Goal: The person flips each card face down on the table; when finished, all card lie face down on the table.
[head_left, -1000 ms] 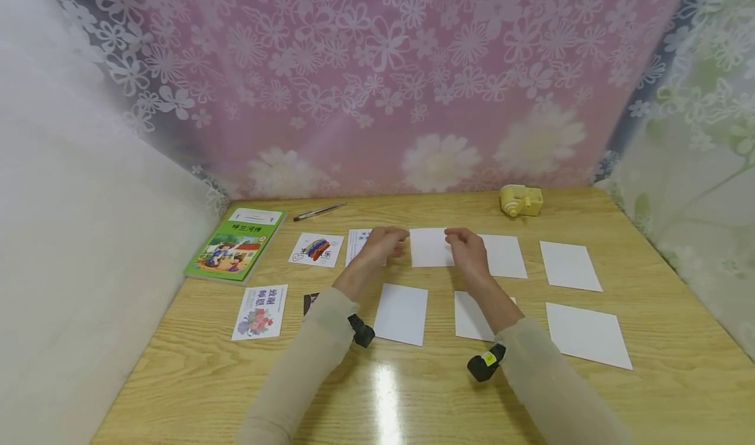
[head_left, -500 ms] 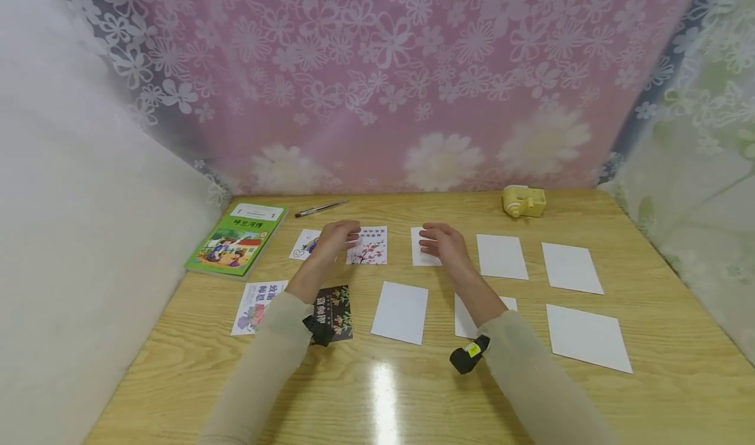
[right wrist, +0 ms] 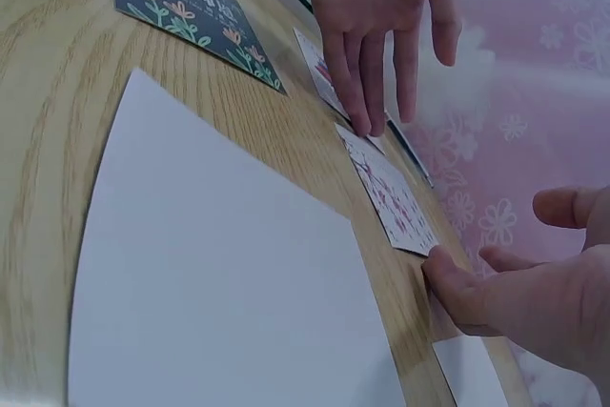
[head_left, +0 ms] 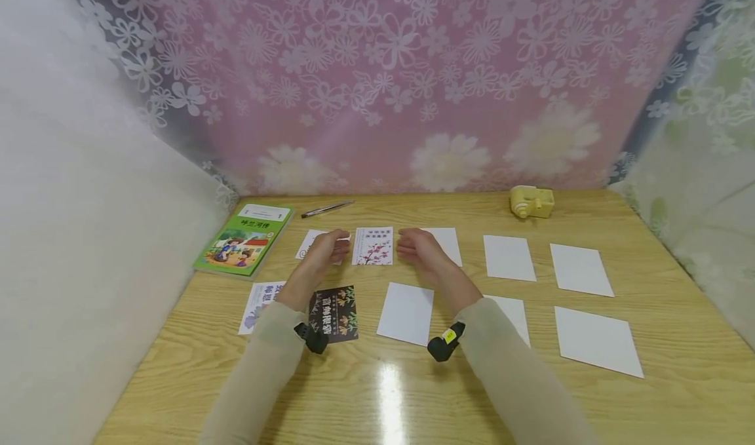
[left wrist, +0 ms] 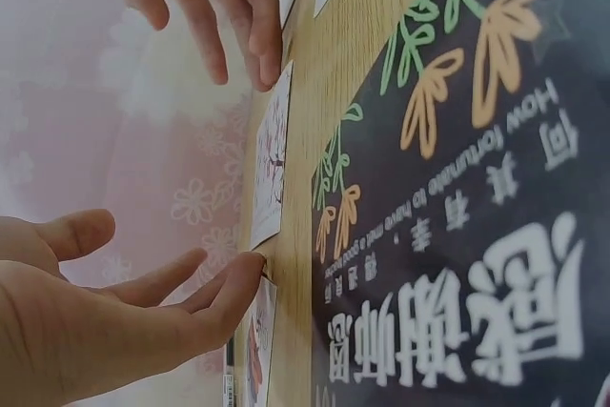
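A card with pink blossom and lettering lies face up in the back row, between my two hands. My left hand is at its left side, fingers loosely extended, covering part of a white card with a drawing. On the other side, my right hand has its fingertips near the blossom card's right edge and overlaps a blank white card. In the right wrist view, fingertips of both hands come right at the ends of the blossom card. Neither hand grips anything.
A black printed card and a flower card lie in front. Several blank white cards spread to the right. A green book, a pen and a yellow toy-like object lie at the back.
Both hands have moved left, from around the blank white card to around the blossom card, which is now uncovered. The black card has also come into fuller view.
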Demonstrator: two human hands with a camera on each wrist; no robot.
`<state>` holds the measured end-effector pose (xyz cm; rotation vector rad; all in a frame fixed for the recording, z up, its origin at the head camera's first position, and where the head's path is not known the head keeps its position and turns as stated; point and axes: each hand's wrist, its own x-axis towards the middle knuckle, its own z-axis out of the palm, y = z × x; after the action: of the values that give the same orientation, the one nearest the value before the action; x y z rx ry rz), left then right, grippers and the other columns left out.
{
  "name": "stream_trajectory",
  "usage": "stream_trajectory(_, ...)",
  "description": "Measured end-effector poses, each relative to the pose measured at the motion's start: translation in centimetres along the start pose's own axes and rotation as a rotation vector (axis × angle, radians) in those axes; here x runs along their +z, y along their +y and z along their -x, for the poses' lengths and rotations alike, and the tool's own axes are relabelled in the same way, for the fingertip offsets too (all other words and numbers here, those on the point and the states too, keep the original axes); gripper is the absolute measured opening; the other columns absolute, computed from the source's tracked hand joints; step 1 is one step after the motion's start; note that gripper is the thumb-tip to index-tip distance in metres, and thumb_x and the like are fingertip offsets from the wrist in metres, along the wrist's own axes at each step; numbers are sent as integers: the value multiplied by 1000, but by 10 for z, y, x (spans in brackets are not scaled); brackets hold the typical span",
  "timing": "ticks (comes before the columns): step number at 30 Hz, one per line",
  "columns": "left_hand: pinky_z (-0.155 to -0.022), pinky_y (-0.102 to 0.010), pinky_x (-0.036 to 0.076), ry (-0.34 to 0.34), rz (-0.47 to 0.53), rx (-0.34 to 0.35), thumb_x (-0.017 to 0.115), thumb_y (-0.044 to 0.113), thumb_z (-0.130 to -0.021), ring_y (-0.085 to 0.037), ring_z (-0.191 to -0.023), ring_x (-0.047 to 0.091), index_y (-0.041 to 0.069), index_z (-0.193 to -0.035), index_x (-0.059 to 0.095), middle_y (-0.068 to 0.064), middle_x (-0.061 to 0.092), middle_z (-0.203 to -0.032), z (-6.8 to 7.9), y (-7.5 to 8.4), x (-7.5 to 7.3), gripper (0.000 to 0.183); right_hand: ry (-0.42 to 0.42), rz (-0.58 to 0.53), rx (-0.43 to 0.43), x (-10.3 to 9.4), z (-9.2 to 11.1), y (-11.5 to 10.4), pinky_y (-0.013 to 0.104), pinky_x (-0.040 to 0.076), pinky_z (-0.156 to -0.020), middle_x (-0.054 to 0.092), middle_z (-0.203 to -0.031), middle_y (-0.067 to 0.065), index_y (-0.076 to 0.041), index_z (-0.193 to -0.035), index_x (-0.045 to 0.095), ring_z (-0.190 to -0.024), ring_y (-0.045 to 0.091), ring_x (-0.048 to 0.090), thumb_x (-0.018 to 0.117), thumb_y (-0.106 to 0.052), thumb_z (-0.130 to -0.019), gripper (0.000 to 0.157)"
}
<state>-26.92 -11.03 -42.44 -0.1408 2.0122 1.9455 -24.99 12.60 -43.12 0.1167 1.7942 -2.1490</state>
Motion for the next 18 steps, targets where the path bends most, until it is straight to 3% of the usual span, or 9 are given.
stream_trajectory(9,-119,-46,41,6,37,-5,42,20,-109,-43,-140,46,-11,-151,41,-32,43,-152,-1,-3,7,52,39,-93,18,8,-3,1,43,35,-123,30,-160,34,10,-158,27,-147,43,37,43,-15,-109,58)
stream_trajectory(18,-116,-50,43,70,165,-10,46,19,-107,-32,-110,57,-10,-141,49,-27,53,-135,-1,1,12,44,53,-244,-56,9,-3,3,41,33,-124,34,-158,31,12,-156,31,-147,39,37,42,-14,-110,54)
